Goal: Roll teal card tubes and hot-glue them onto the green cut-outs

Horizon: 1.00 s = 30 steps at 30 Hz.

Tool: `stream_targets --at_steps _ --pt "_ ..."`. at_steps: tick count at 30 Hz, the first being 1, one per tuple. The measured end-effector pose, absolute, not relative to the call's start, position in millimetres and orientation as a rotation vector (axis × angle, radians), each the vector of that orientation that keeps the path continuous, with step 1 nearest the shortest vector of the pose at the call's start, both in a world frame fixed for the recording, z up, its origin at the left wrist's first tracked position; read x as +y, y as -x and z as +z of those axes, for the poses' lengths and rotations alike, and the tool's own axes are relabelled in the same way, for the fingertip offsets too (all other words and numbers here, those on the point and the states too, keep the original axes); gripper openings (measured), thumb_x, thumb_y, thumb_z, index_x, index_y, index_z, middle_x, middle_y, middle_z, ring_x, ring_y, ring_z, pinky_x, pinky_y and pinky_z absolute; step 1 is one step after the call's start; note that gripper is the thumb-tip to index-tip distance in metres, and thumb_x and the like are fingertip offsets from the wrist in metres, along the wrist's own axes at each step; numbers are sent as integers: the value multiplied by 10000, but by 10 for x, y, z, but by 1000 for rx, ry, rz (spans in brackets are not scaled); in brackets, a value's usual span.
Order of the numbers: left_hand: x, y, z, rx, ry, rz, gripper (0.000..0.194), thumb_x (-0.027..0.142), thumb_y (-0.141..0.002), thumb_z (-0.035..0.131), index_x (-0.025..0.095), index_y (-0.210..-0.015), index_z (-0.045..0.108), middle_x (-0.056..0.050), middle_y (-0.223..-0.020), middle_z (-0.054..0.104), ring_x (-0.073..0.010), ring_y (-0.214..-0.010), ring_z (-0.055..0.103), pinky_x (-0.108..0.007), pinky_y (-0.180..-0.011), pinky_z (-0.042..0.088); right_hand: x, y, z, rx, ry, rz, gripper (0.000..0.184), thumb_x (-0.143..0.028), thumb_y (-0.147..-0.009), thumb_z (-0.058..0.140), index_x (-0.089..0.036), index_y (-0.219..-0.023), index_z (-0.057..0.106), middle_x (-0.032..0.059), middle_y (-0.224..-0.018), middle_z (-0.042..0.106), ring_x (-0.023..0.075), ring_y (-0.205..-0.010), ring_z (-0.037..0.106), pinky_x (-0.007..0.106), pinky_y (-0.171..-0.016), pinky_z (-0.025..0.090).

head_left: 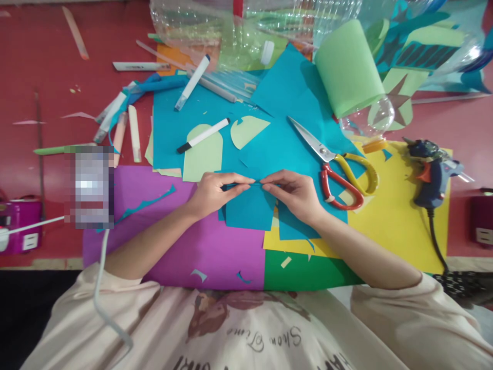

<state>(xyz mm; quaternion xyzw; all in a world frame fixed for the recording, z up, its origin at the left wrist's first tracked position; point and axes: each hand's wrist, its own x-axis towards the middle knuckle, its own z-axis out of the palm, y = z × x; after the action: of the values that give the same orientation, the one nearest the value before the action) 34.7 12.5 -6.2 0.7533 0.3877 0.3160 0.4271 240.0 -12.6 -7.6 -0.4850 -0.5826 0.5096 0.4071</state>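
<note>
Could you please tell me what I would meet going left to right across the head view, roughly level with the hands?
Purple box, pixelated object, left hand, pinched blue paper, right hand, scissors, glue gun, dark purple object at the edge.

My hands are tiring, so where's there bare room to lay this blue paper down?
The yellow sheet is bare between the scissors and glue gun cord; so is the purple sheet between your left forearm and the green sheet, beyond two small scraps. The far middle is crowded: markers, cut paper, clear plastic.
</note>
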Motion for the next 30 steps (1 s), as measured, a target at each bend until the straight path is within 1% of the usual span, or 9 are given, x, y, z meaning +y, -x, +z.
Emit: stream_targets --at_steps 3,7,9,14,18,21,25,30 --pt "126 -348 -66 971 -1875 782 229 383 -868 606 220 -927 755 -10 -918 773 -146 -831 735 -189 -755 561 -132 -2401 -71 -1508 1245 1270 176 -371 -802 673 -202 -810 723 35 -802 750 142 -696 688 255 -582 540" --pt "123 -352 -57 978 -1870 786 242 404 -866 605 222 -917 757 -11 -914 773 -151 -831 735 -198 -758 567 -144 -2398 -67 -1558 1234 1200 117 -311 -815 657 -212 -808 719 26 -801 750 138 -700 691 252 -599 549" --pt "118 -354 -50 995 -1868 793 247 410 -865 604 222 -910 757 -12 -910 773 -151 -826 736 -200 -755 570 -149 -2395 -66 -1571 1248 1175 99 -293 -813 656 -213 -825 714 26 -816 752 134 -698 689 248 -595 546" --pt "102 -357 -52 1020 -1886 806 280 442 -871 584 222 -910 754 -17 -901 774 -156 -816 737 -213 -761 576 -151 -2391 -54 -1594 1276 1179 122 -305 -826 635 -203 -839 702 33 -833 749 127 -670 677 241 -560 526" --pt "99 -349 -63 967 -1941 818 268 433 -878 578 232 -919 751 -16 -899 774 -144 -785 736 -192 -721 567 -160 -2396 -53 -1651 1247 1054 100 -245 -832 610 -214 -811 703 23 -798 752 127 -651 677 237 -552 523" --pt "99 -343 -56 955 -1938 806 273 450 -866 592 235 -932 748 -17 -913 773 -143 -779 735 -185 -696 562 -188 -2406 -65 -1716 1202 933 115 -208 -838 588 -228 -817 700 25 -809 762 143 -687 700 249 -595 553" --pt "98 -347 -40 972 -1914 764 313 485 -873 564 237 -912 750 -15 -908 774 -147 -799 735 -195 -738 570 -228 -2421 -88 -1807 1131 860 158 -219 -864 542 -248 -831 693 32 -852 765 166 -780 719 285 -692 582" --pt "99 -355 -37 987 -1939 786 289 456 -883 562 236 -894 749 -6 -893 775 -141 -803 737 -192 -751 572 -224 -2416 -84 -1811 1085 874 158 -221 -867 541 -246 -839 695 37 -849 763 171 -792 723 291 -705 584"
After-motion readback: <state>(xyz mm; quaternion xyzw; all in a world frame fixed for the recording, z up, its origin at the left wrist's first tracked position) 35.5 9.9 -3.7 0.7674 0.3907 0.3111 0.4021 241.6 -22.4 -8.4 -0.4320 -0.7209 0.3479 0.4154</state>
